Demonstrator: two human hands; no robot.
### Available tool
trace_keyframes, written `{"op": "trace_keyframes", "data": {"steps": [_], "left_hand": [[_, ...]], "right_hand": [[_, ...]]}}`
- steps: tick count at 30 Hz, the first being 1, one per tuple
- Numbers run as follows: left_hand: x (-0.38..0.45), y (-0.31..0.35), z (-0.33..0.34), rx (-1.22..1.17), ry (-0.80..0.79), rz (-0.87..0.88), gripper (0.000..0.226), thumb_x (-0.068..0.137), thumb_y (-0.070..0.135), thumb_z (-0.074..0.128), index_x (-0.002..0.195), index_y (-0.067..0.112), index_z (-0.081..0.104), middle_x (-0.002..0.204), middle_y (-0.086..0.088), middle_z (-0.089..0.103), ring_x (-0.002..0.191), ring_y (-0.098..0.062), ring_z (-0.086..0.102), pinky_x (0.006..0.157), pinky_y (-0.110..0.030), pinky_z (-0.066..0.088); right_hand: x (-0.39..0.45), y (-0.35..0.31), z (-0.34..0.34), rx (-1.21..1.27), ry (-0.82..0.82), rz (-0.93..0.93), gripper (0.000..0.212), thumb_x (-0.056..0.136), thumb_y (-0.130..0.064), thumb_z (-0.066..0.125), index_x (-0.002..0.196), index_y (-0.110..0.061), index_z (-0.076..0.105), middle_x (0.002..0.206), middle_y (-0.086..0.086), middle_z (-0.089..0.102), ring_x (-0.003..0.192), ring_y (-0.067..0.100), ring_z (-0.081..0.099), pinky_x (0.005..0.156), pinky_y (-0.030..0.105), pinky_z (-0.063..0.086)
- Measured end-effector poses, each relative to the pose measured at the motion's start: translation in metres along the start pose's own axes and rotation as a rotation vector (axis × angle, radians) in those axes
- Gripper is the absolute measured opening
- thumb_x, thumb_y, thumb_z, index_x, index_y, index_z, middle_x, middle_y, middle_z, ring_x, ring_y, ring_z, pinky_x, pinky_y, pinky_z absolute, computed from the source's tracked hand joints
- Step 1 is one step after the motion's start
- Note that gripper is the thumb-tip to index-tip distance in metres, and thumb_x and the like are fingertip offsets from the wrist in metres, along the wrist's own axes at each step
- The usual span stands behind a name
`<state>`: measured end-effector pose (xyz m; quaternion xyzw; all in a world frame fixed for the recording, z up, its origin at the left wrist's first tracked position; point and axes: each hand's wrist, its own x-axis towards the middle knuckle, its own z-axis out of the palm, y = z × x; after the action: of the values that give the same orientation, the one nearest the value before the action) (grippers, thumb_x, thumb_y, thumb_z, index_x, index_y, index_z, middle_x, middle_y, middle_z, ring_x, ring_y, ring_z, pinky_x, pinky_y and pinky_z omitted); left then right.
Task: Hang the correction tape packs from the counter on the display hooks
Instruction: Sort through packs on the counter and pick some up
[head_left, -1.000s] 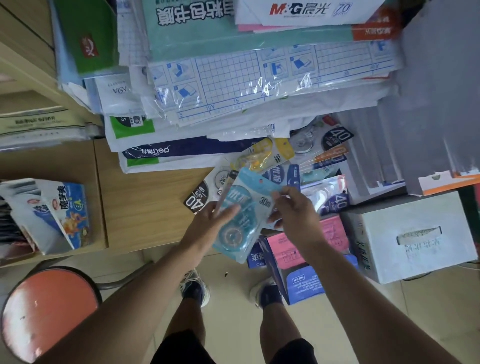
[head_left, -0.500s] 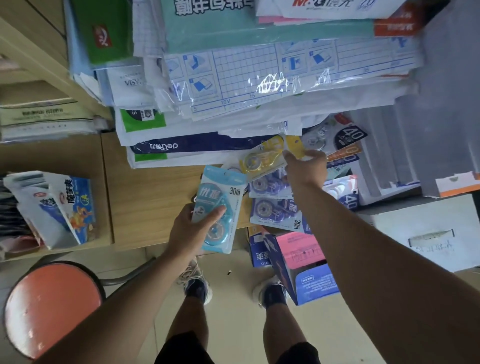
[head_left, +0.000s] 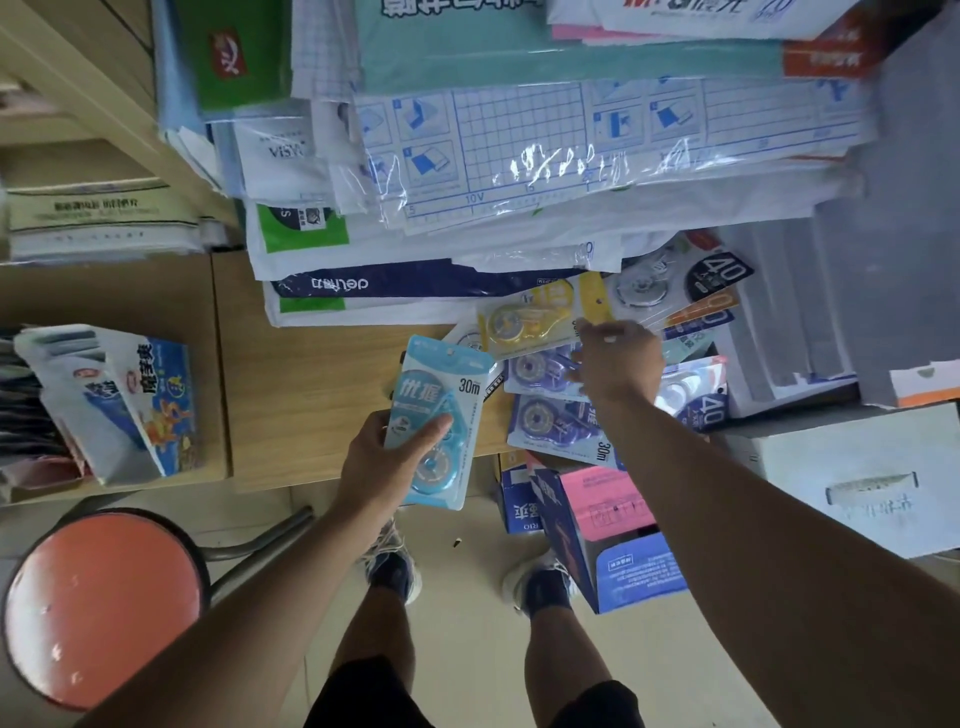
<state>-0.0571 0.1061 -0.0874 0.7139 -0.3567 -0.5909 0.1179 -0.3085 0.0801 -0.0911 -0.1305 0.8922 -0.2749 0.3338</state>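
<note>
While no display hooks are showing anywhere in view, these entries are covering the counter stage only.
Progress: gathering is under way; hanging is not yet begun, judging by the packs lying loose.
Left hand (head_left: 387, 460): gripping a light blue carded correction tape pack (head_left: 440, 426), thumb across its front, holding it over the counter's front edge.
Right hand (head_left: 615, 364): reaching over the loose packs, fingers curled down onto a yellow blister pack (head_left: 530, 319); whether it is pinching cannot be told.
Remaining stock: two purple blister packs (head_left: 558, 423) are lying at the front edge of the pale wooden counter (head_left: 306, 395); black-labelled "40" packs (head_left: 691, 280) are lying toward its right end.
Back of counter: a tall stack of plastic-wrapped paper goods (head_left: 519, 171) is overhanging the packs.
Left end: an open carton of blue printed booklets (head_left: 124, 405) is leaning.
Floor: a round orange stool (head_left: 98, 608) is standing left, an open blue and pink cardboard box (head_left: 608, 540) below the front edge, and a white cardboard box (head_left: 852, 478) to the right.
</note>
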Motion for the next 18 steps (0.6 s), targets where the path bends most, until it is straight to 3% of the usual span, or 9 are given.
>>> {"op": "trace_keyframes", "data": {"steps": [2,4,6,9,11,13,15,18], "left_hand": [[0.001,0.001,0.001,0.002,0.01,-0.009,0.051,0.081,0.049,0.082,0.114,0.013,0.066,0.099,-0.003,0.08,0.079,-0.015,0.078,0.051,-0.017,0.057],[0.001,0.002,0.001,0.005,0.017,-0.011,0.051,0.08,0.049,0.082,0.114,0.014,0.066,0.098,-0.001,0.08,0.078,-0.014,0.078,0.05,-0.017,0.057],[0.002,0.002,0.0,0.007,0.012,-0.007,0.05,0.081,0.047,0.082,0.114,0.013,0.067,0.096,-0.001,0.08,0.075,-0.012,0.077,0.05,-0.016,0.056],[0.003,0.001,-0.001,0.002,-0.021,-0.001,0.057,0.076,0.052,0.082,0.115,0.013,0.067,0.098,-0.002,0.08,0.078,-0.015,0.079,0.054,-0.02,0.059],[0.002,0.0,-0.002,0.003,-0.033,-0.005,0.067,0.066,0.059,0.08,0.114,0.014,0.067,0.098,-0.003,0.08,0.081,-0.018,0.08,0.059,-0.026,0.062],[0.002,-0.001,-0.002,-0.005,-0.031,-0.012,0.068,0.063,0.061,0.079,0.113,0.015,0.067,0.098,-0.003,0.081,0.081,-0.019,0.08,0.063,-0.031,0.064],[0.0,-0.001,-0.002,-0.019,-0.038,-0.012,0.067,0.063,0.059,0.079,0.111,0.015,0.067,0.096,-0.002,0.081,0.079,-0.018,0.08,0.061,-0.03,0.063],[-0.002,0.001,-0.003,-0.029,-0.057,-0.005,0.067,0.062,0.059,0.08,0.111,0.015,0.067,0.096,-0.004,0.081,0.077,-0.018,0.08,0.06,-0.029,0.063]], "right_hand": [[-0.014,0.006,0.003,0.163,0.022,0.101,0.019,0.091,-0.038,0.074,0.088,-0.025,0.061,0.078,-0.002,0.074,0.061,0.021,0.074,0.063,0.041,0.062],[-0.022,0.014,0.0,0.198,0.207,0.125,0.027,0.088,-0.041,0.077,0.099,-0.026,0.057,0.09,-0.005,0.069,0.076,0.019,0.071,0.069,0.038,0.057],[-0.019,0.023,-0.006,0.127,0.374,0.093,0.043,0.083,-0.046,0.079,0.114,-0.025,0.057,0.108,-0.002,0.066,0.098,0.021,0.064,0.086,0.037,0.05],[-0.008,0.028,-0.015,-0.008,0.327,0.158,0.064,0.079,-0.058,0.077,0.128,-0.023,0.055,0.13,0.0,0.062,0.126,0.025,0.049,0.103,0.041,0.032],[-0.001,0.027,-0.011,-0.02,0.224,0.206,0.068,0.077,-0.065,0.075,0.126,-0.023,0.054,0.128,0.0,0.064,0.127,0.026,0.048,0.099,0.041,0.029],[0.006,0.027,-0.002,-0.021,0.183,0.232,0.072,0.068,-0.077,0.071,0.113,-0.022,0.061,0.113,-0.001,0.07,0.117,0.026,0.056,0.093,0.039,0.028],[0.012,0.024,0.007,-0.022,0.182,0.236,0.08,0.058,-0.089,0.063,0.099,-0.021,0.068,0.099,0.001,0.073,0.107,0.029,0.062,0.098,0.042,0.04],[0.016,0.02,0.013,-0.084,0.168,0.25,0.075,0.062,-0.089,0.063,0.095,-0.021,0.069,0.101,0.004,0.073,0.107,0.033,0.061,0.1,0.05,0.047]]}}
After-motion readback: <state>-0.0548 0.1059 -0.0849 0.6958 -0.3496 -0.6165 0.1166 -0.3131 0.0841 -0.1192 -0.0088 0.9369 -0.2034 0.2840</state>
